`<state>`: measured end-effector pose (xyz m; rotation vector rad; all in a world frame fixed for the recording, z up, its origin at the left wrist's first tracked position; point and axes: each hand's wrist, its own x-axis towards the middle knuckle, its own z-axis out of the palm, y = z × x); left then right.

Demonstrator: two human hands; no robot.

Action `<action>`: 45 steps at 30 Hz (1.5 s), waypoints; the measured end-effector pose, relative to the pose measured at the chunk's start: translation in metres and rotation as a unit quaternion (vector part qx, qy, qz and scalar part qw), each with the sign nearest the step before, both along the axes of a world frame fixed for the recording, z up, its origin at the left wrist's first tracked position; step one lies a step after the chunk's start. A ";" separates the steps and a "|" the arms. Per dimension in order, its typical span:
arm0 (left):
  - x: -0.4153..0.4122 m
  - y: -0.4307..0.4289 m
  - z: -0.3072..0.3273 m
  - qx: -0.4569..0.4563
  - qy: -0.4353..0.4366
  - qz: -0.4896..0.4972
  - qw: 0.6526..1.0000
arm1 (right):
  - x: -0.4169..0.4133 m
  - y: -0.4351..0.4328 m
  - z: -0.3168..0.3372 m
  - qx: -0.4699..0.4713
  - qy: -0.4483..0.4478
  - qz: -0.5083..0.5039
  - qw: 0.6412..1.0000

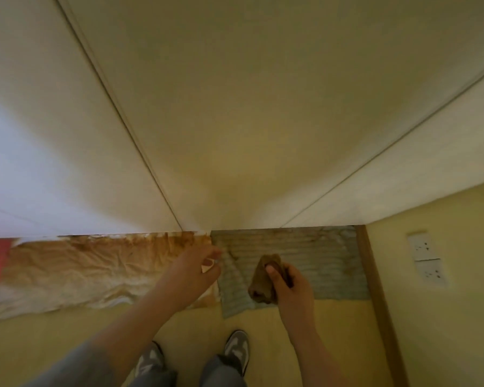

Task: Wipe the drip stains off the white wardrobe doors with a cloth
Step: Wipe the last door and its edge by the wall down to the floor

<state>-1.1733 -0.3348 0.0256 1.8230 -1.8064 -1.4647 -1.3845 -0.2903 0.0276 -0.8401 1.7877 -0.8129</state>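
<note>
While we are facing the white wardrobe doors [235, 121], our right hand [291, 283] is clamping its fingers on a crumpled, brown-stained cloth [263, 277] over the floor's grey mat [324, 261]; our left hand [192, 270] is holding its fingers loosely apart.

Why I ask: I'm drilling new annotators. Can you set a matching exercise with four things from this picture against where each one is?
Things:
1. brown cloth
2. crumpled stained paper
3. wall sockets
4. grey shoes

Places:
A. on the right wall
B. gripped in the right hand
C. on the floor below the wardrobe doors, left side
D. bottom of the view, on the yellow floor

Pairs: 1-B, 2-C, 3-A, 4-D
</note>
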 end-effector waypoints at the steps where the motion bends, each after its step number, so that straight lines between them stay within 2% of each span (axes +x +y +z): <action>1: -0.003 0.003 0.025 0.000 -0.002 -0.002 1.000 | -0.002 0.005 0.024 -0.005 -0.012 -0.012 1.000; 5: -0.024 0.009 0.145 -0.038 -0.014 -0.025 0.999 | -0.019 0.023 0.132 -0.022 -0.044 -0.033 0.998; 8: -0.041 0.000 0.231 -0.091 -0.021 -0.036 0.995 | -0.040 0.021 0.213 -0.068 -0.034 -0.060 0.995; 13: -0.071 -0.024 0.382 -0.211 -0.012 -0.072 0.975 | -0.081 0.000 0.364 -0.197 0.002 -0.084 0.977; 17: -0.093 -0.039 0.479 -0.315 0.006 -0.049 0.948 | -0.111 -0.013 0.474 -0.305 0.023 -0.081 0.948; 24: -0.105 -0.040 0.590 -0.434 0.032 -0.090 0.896 | -0.132 0.004 0.589 -0.419 0.058 -0.137 0.896; 29: -0.115 -0.044 0.675 -0.529 0.027 -0.099 0.843 | -0.146 0.005 0.672 -0.488 0.101 -0.113 0.860; 31: -0.123 -0.045 0.706 -0.557 0.023 -0.095 0.825 | -0.161 0.008 0.703 -0.533 0.112 -0.103 0.833; 34: -0.128 -0.046 0.727 -0.571 -0.001 -0.091 0.816 | -0.181 0.006 0.726 -0.571 0.114 -0.115 0.805; 37: -0.141 -0.061 0.745 -0.601 -0.044 -0.094 0.792 | -0.204 -0.009 0.744 -0.586 0.131 -0.107 0.792; 43: -0.204 -0.104 0.810 -0.707 -0.078 -0.034 0.702 | -0.261 -0.061 0.799 -0.633 0.131 -0.070 0.760; 45: -0.230 -0.121 0.839 -0.746 -0.095 -0.003 0.659 | -0.280 -0.082 0.825 -0.654 0.139 -0.045 0.742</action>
